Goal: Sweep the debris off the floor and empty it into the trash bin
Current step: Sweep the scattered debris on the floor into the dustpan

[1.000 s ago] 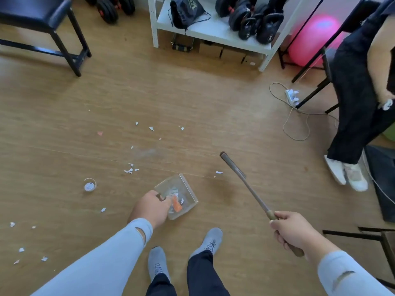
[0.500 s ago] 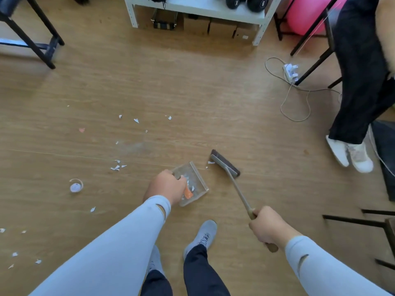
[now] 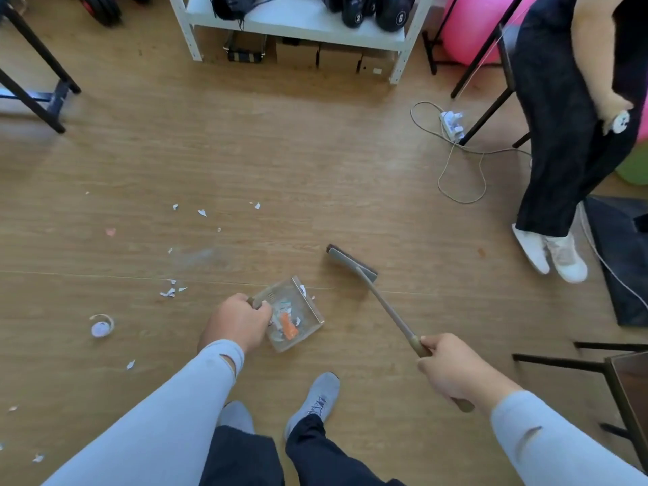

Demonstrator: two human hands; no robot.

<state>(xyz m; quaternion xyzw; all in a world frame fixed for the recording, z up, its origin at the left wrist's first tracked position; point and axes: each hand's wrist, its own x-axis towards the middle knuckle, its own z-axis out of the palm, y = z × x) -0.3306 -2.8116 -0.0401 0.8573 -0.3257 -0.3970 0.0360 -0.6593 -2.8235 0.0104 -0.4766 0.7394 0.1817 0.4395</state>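
Note:
My left hand (image 3: 238, 320) grips the handle of a clear dustpan (image 3: 308, 303) resting on the wooden floor just ahead of my feet. Inside it lie white scraps and an orange piece (image 3: 290, 329). My right hand (image 3: 452, 371) holds the long handle of a brush (image 3: 351, 263), whose dark head sits on the floor a little right of and beyond the pan's mouth. Paper scraps (image 3: 171, 292) are scattered over the floor to the left, with a round lid and ring (image 3: 101, 326) further left. No trash bin is in view.
A white shelf (image 3: 298, 21) with weights and a bag stands at the back. A bench frame (image 3: 35, 96) is far left. Another person (image 3: 568, 135) stands at right beside a power strip and cable (image 3: 454, 124), a pink ball (image 3: 470, 26) and a dark mat (image 3: 620, 261).
The brush head came down from the air to the floor beside the dustpan's mouth. My left hand shifted the pan slightly toward it, and a scrap now lies at the pan's lip.

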